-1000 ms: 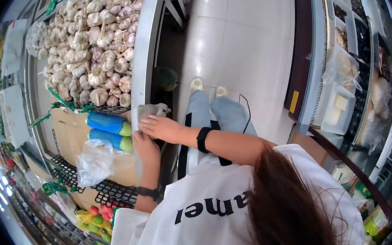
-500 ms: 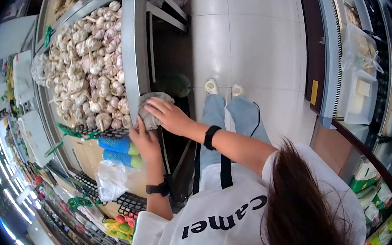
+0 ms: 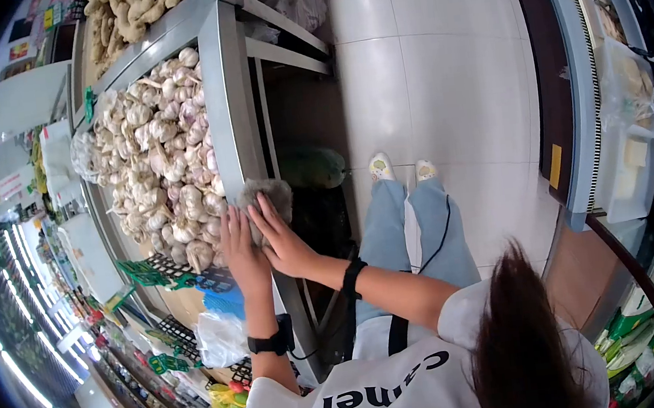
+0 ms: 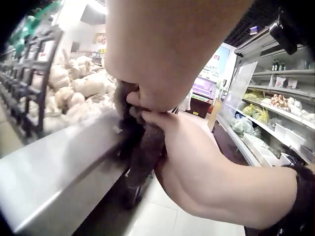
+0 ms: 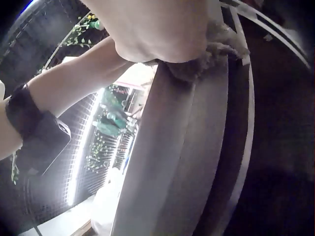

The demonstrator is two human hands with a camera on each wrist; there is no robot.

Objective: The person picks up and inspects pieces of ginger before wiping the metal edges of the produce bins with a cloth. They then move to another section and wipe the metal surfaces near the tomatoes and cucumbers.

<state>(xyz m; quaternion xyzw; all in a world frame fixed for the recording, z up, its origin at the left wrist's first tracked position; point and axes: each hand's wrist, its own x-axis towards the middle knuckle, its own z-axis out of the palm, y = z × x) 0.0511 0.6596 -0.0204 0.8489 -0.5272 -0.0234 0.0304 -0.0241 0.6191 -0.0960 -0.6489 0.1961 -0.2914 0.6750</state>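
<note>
A fuzzy grey cloth (image 3: 269, 197) lies over the metal edge (image 3: 232, 134) of a produce stand, part of it hanging down the outer side. My right hand (image 3: 290, 249) presses on the cloth with straight, spread fingers. Beside it, my left hand (image 3: 246, 252) lies along the top of the edge, fingers straight and fingertips at the cloth. In the left wrist view the dark cloth (image 4: 145, 152) bunches beneath both hands, the thumbs close together. The right wrist view has the cloth (image 5: 221, 44) past the hand, on the rail. Garlic bulbs (image 3: 154, 154) fill the bin next to the hands.
Ginger (image 3: 135, 9) sits in the bin farther along. Near the left forearm are a clear plastic bag (image 3: 222, 338), blue netting (image 3: 221, 299) and a black mesh divider (image 3: 177, 331). A tiled aisle (image 3: 451, 95) separates the stand from a chilled case (image 3: 587, 97) at right.
Both hands and the cloth have moved forward along the metal edge, from beside the blue-netted produce to beside the garlic. The head view has shifted forward, bringing the ginger into sight.
</note>
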